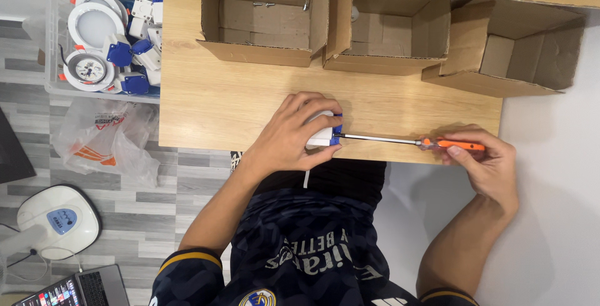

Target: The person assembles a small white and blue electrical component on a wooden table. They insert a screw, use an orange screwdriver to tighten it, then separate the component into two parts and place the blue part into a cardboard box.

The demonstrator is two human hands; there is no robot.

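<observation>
My left hand (292,132) presses down on a small white box-like part with a blue end (326,132), holding it on the wooden table (219,106) near the front edge. My right hand (484,159) grips the orange handle of a screwdriver (437,143). The screwdriver's thin metal shaft runs level to the left and its tip meets the blue end of the white part. A white cable hangs down from under my left hand.
Three open cardboard boxes (262,15) (390,28) (506,53) line the table's far edge; the left one holds a few screws. A clear plastic bin (103,37) of round white lamps with blue parts sits left of the table. A plastic bag (103,137), a white device (53,222) and a laptop (78,288) lie on the floor.
</observation>
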